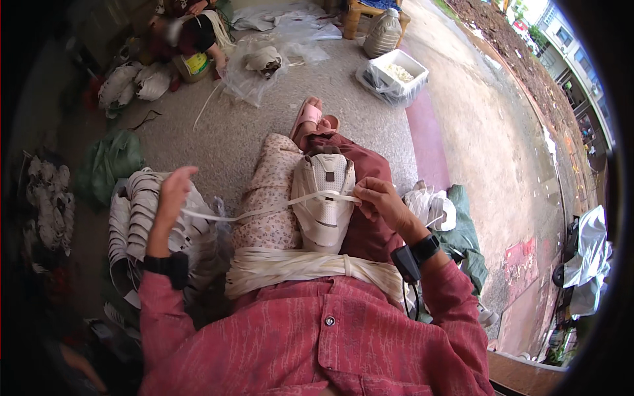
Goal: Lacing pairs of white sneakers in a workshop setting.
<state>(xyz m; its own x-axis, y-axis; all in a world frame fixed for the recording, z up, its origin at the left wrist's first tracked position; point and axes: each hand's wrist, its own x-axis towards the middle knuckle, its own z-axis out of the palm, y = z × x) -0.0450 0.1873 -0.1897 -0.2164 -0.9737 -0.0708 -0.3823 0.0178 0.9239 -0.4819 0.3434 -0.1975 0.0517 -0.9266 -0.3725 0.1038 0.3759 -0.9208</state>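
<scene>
A white shoe upper [323,198] with perforated panels and a small dark patch lies on my lap, between my thighs. A flat white lace [264,210] crosses over it and hangs slack out to the left. My right hand [382,202] pinches this lace close beside the upper's right edge. Raised off to the left, my left hand [174,191] has its fingers stretched out toward the upper right. The lace's left end comes close to that palm; its contact with the hand is hidden. A bundle of white laces [297,269] lies across my waist.
Stacked white uppers [146,211] stand at my left, by a green bag [112,162]. More white pieces [432,208] and green sacking lie at my right. Ahead are a white tub [401,69] and plastic sheeting [247,86]. Another person [198,30] sits at the far left.
</scene>
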